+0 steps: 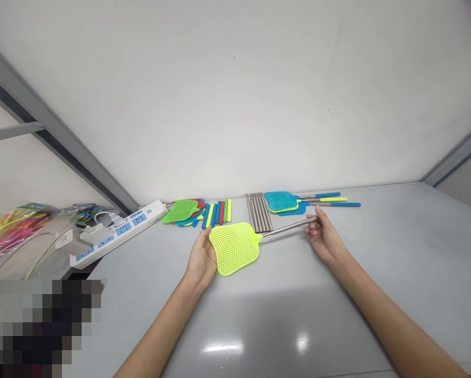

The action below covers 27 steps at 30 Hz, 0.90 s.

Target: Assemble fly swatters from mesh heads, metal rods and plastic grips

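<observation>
A yellow-green fly swatter head [236, 249] with a perforated face is joined to a thin metal rod [288, 229]. My left hand [202, 260] is closed on the left edge of the head. At the other end, my right hand [325, 236] pinches the metal rod near its tip, where no coloured grip shows. Behind the head lies a row of coloured handle grips [221, 212]. Several loose metal rods [260, 212] lie side by side just beyond the held swatter.
Swatters with handles [281, 201] lie stacked at the back right. Loose swatter heads [182, 211] are piled at the back left, beside a white power strip [125, 231] with plugs and cables. Plastic-wrapped goods [18, 231] are at the far left. A wall [235, 105] borders the grey table [396, 252].
</observation>
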Each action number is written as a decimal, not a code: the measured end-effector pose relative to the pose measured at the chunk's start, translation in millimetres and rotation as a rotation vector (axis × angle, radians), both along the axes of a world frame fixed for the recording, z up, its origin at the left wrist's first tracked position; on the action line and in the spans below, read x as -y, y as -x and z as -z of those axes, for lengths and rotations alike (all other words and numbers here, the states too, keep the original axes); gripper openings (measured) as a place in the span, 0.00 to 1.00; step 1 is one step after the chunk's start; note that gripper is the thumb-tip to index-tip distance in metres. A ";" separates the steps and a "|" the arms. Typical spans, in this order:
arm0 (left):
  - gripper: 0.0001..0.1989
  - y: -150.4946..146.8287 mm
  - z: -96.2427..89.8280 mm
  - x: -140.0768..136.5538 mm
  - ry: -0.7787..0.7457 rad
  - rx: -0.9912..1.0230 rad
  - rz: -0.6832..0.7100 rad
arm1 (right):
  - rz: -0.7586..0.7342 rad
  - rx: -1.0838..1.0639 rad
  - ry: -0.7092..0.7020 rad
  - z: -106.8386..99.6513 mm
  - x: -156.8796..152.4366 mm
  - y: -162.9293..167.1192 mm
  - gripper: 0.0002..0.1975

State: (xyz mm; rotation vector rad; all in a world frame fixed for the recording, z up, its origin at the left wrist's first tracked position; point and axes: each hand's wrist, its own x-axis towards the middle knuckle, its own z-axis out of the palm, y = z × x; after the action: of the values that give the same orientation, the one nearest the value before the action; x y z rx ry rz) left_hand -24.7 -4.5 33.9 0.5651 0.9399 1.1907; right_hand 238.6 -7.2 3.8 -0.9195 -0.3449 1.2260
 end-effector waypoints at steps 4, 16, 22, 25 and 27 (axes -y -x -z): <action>0.14 -1.6 -0.1 2.2 -0.053 0.000 0.054 | 0.006 0.014 -0.007 -1.4 0.6 -1.5 0.11; 0.17 -5.1 -3.1 13.3 0.034 -0.080 0.302 | -0.331 0.161 -0.027 -5.2 8.0 8.1 0.18; 0.15 -10.3 2.4 19.2 0.118 -0.071 0.345 | -0.458 0.301 -0.034 -2.0 10.8 13.9 0.20; 0.15 -11.4 4.0 19.3 0.154 -0.042 0.316 | -0.484 0.341 -0.036 -4.2 11.9 14.5 0.18; 0.14 -12.0 3.3 19.7 0.176 -0.008 0.296 | -0.505 0.346 -0.042 -5.9 12.6 15.3 0.18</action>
State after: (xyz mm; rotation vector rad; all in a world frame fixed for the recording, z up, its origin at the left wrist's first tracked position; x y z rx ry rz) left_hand -12.8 -24.1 30.5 0.5454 0.9215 0.8330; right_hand 223.2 -19.8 9.7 -1.0444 -0.9183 1.5065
